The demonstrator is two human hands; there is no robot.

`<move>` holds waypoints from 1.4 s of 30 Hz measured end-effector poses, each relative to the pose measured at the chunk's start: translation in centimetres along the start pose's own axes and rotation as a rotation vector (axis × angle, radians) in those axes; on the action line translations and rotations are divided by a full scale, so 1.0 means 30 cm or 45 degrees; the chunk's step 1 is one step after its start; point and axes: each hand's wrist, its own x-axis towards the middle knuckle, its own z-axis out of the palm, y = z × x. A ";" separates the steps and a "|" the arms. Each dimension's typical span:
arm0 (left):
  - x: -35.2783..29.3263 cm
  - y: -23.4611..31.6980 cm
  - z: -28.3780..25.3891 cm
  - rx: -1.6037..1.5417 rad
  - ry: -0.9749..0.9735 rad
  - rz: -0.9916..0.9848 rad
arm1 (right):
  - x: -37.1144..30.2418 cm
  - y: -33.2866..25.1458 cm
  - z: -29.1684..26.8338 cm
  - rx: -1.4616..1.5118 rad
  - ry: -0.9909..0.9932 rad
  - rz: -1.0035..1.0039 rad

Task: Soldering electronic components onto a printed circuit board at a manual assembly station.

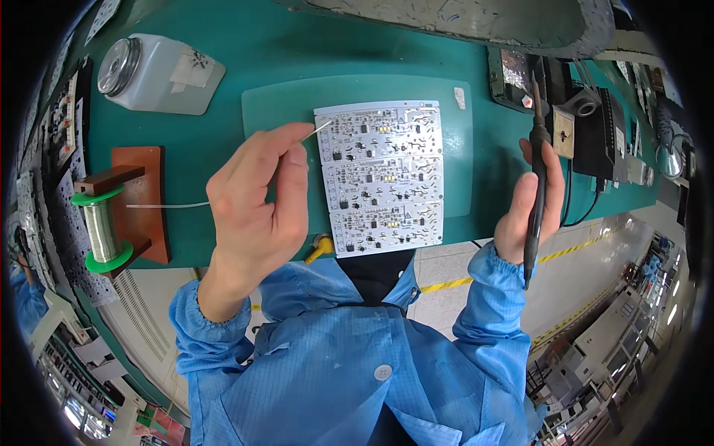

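Observation:
My left hand (256, 197) pinches a thin solder wire (320, 128) between thumb and forefinger, its free end over the upper left corner of a white circuit board panel (381, 203). From behind that hand the wire runs back toward a solder spool (103, 229) with green flanges. Three like sections with small black and yellow parts make up the panel. My right hand (512, 229) is wrapped around a black soldering iron (537, 160), held upright to the right of the panel. The iron's tip points away from me, apart from the board.
The spool sits on a brown stand (154, 201). A pale square bottle (167, 78) with a metal cap lies far left. Under the panel is a translucent mat (282, 100). At right stand a black soldering station (601, 141) and a tip-cleaning pad (563, 132); a grey hood (476, 18) overhangs the far edge.

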 end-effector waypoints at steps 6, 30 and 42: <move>-0.042 -0.034 -0.009 -0.110 0.018 0.025 | -0.060 -0.029 0.016 0.114 -0.002 -0.027; -0.032 -0.047 -0.007 -0.169 0.098 0.062 | -0.059 -0.022 0.004 0.146 -0.033 -0.031; 0.019 -0.034 -0.017 -0.175 0.066 -0.034 | 0.036 -0.019 -0.009 -0.085 -0.058 0.070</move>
